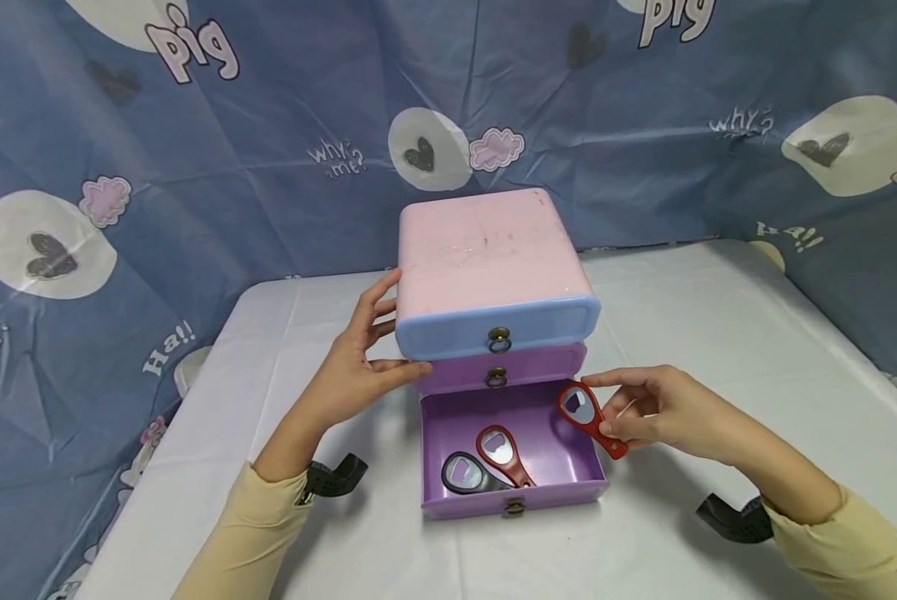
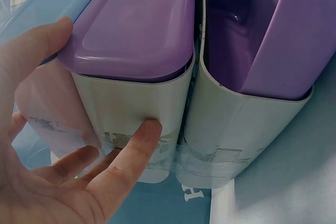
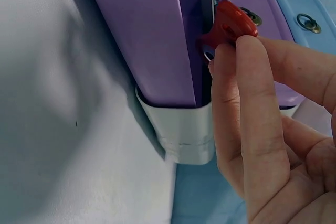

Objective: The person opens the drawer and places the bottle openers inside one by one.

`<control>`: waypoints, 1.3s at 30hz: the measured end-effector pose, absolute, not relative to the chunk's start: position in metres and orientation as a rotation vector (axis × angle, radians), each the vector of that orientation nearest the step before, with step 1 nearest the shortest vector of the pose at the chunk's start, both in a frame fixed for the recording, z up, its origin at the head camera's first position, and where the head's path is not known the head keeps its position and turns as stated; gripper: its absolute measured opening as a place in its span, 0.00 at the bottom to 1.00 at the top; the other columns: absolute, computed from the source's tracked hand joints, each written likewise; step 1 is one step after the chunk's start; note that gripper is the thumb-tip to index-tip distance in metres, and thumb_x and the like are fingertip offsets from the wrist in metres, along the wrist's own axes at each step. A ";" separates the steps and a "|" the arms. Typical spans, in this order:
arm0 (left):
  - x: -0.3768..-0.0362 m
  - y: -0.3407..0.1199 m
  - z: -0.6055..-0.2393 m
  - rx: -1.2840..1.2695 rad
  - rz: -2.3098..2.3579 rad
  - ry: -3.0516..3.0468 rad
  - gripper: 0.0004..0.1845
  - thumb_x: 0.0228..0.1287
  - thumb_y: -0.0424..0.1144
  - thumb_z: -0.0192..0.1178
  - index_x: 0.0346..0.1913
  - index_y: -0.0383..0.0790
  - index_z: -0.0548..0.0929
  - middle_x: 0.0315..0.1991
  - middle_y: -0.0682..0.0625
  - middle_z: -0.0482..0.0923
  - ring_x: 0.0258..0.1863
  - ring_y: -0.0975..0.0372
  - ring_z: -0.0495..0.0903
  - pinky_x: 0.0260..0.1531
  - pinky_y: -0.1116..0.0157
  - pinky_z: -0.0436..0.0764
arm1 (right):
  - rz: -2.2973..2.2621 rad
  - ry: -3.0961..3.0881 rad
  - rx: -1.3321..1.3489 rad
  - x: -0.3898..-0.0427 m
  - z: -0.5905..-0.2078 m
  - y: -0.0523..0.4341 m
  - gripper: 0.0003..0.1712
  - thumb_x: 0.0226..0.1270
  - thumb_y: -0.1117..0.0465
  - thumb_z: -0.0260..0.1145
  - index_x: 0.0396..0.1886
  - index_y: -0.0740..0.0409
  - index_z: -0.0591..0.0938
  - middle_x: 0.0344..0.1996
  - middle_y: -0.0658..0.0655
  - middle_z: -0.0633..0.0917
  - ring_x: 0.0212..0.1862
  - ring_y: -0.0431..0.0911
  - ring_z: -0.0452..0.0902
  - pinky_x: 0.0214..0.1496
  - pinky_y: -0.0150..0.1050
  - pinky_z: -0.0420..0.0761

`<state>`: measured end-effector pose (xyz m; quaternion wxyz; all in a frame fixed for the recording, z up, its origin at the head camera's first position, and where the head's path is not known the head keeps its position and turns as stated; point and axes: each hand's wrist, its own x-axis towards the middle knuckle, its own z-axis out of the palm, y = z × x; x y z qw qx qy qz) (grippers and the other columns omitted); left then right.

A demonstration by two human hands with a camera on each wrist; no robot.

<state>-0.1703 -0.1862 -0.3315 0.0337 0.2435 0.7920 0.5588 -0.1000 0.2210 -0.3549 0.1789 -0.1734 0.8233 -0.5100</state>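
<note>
Where the white surface (image 1: 681, 333) meets the blue backdrop (image 1: 193, 125), a drawer chest (image 1: 486, 250) stands, its bottom purple drawer (image 1: 448, 417) pulled out. The left hand (image 1: 354, 367) presses straight fingers against the chest's side. The right hand (image 1: 654, 412) pinches a red opener (image 1: 587, 417) over the drawer's right wall, above a dark red opener (image 1: 503, 452) and a black opener (image 1: 467, 475).

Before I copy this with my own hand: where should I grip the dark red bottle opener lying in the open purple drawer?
Take the dark red bottle opener by its narrow handle, coming from above. It lies flat, and the black opener crowds its left side; the drawer walls block a sideways approach, though the handle end by the front wall looks free.
</note>
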 end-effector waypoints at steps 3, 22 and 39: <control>-0.170 -0.186 -0.332 0.752 1.723 2.431 0.63 0.60 0.29 0.79 0.83 0.81 0.51 0.80 0.45 0.61 0.77 0.48 0.72 0.51 0.59 0.92 | -1.428 2.324 -0.485 -0.100 -0.356 0.218 0.34 0.70 0.70 0.71 0.75 0.68 0.75 0.40 0.61 0.90 0.40 0.44 0.90 0.42 0.41 0.93; -0.170 -0.186 -0.332 0.750 1.740 2.421 0.63 0.61 0.28 0.79 0.83 0.81 0.52 0.80 0.46 0.61 0.78 0.48 0.71 0.51 0.59 0.92 | -1.354 2.380 -0.503 -0.103 -0.355 0.194 0.32 0.69 0.67 0.75 0.70 0.73 0.77 0.35 0.55 0.90 0.36 0.44 0.90 0.38 0.38 0.93; -0.171 -0.187 -0.333 0.743 1.741 2.409 0.63 0.60 0.28 0.79 0.83 0.81 0.52 0.80 0.46 0.60 0.78 0.48 0.71 0.52 0.58 0.92 | -0.971 2.653 -0.741 -0.104 -0.350 0.169 0.25 0.65 0.64 0.80 0.60 0.67 0.86 0.29 0.41 0.88 0.32 0.30 0.80 0.33 0.29 0.82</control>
